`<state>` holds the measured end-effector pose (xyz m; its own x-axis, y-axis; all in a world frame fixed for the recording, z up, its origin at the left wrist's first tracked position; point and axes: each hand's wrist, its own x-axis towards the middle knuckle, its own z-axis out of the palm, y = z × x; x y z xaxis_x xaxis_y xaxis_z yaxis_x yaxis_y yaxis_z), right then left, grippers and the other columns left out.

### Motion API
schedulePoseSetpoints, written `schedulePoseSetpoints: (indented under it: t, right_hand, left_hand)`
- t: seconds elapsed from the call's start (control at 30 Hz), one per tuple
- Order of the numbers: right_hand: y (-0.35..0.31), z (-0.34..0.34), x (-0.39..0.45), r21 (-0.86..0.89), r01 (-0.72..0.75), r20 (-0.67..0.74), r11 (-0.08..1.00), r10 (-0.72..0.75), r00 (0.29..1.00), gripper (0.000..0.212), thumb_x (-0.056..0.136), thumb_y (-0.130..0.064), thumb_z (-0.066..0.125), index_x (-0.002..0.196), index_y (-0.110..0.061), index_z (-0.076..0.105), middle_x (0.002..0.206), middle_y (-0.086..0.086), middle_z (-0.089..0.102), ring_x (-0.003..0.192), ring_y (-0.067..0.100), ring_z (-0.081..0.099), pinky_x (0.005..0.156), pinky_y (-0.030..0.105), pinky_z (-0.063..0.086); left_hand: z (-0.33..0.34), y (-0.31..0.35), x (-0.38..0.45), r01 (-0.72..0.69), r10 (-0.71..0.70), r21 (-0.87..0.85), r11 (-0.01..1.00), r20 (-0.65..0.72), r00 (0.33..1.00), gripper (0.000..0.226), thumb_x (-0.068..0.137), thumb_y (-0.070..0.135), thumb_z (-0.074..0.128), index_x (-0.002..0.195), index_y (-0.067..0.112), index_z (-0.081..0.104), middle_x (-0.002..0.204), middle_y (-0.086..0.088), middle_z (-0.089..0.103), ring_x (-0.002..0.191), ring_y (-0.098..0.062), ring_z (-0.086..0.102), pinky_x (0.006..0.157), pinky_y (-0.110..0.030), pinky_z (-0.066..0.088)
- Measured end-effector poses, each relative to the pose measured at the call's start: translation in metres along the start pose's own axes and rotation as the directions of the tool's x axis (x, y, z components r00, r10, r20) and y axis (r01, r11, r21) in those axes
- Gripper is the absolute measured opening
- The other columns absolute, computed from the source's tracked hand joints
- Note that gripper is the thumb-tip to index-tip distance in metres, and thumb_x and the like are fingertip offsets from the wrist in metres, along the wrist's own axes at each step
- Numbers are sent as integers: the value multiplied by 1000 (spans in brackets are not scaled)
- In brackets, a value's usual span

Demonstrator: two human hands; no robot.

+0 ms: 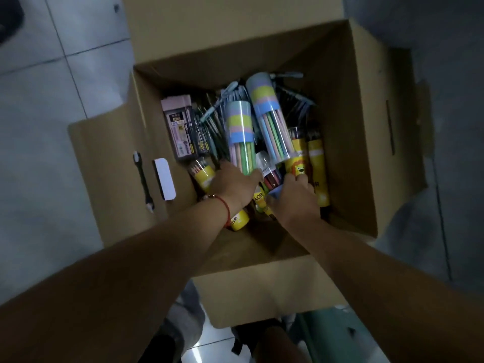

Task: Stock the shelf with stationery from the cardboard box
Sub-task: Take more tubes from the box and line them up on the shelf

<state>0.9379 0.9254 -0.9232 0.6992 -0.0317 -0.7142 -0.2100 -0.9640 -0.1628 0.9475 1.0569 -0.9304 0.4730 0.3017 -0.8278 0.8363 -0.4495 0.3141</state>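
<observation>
**Both hands down in the open box**

Pale floor tiles (65, 82) surround one cardboard box (361, 132), its four flaps folded out. We count two pastel pencil tubes (242, 132), at least three yellow crayon tubes (318, 163), and one pink lead case (179, 127) beside loose pens. Free room lies along the far and right walls. Our left hand (234, 183) has its grip closed round one pastel tube's base; our right hand (294, 195) holds the other's blue end.
</observation>
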Motion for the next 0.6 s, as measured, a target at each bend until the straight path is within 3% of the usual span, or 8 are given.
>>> schedulePoseSetpoints:
  t: [0.07,0.13,0.2,0.27,0.4,0.47,0.6]
  right_hand:
    - [0,0,-2,69,-37,50,997,34,998,48,87,-42,66,118,-10,51,126,13,45,108,34,56,88,39,47]
    - [-2,-8,-17,232,-114,107,966,91,990,46,81,-44,71,109,-9,59,114,13,56,94,30,61,74,34,51]
    - [-5,-29,-47,423,-192,144,886,143,979,33,76,-35,75,92,-8,65,94,15,65,80,28,62,60,29,47]
    - [-11,-58,-87,584,-268,213,766,174,961,18,79,-26,76,85,-10,70,85,16,69,73,25,62,62,35,50]
    - [-50,-154,-192,774,-424,420,471,121,900,13,91,-26,65,96,-15,70,96,8,71,82,19,63,69,32,49]
    - [-81,-209,-249,812,-481,497,330,43,867,21,92,-30,61,105,-14,67,100,8,70,87,21,63,69,30,49]
    - [-153,-321,-375,827,-528,558,194,-164,814,25,92,-30,55,106,-11,63,79,7,70,67,18,63,50,22,44]
  left_hand:
    - [-8,-2,-9,13,-7,-71,997,82,997,55,83,58,61,113,12,57,102,-10,65,85,-29,63,60,-30,43]
    - [-29,-1,-32,53,-19,-213,976,159,987,42,85,55,59,107,19,62,97,-8,67,82,-25,65,68,-36,56]
    - [-58,4,-68,187,-84,-390,902,266,960,35,88,49,59,110,22,60,101,-8,68,84,-23,68,78,-42,60]
    - [-95,11,-119,286,-116,-499,818,344,932,26,92,44,59,107,23,57,102,-10,69,80,-23,70,77,-39,60]
    - [-192,22,-244,236,-84,-651,722,257,963,21,93,32,61,108,18,58,87,-8,71,76,-26,68,77,-42,59]
    - [-249,25,-318,220,-87,-720,658,217,972,25,92,31,63,111,14,61,83,-8,71,74,-28,68,68,-41,61]
    - [-363,27,-487,118,-23,-858,500,123,992,40,79,27,69,114,10,62,99,-18,71,84,-31,70,68,-38,59]
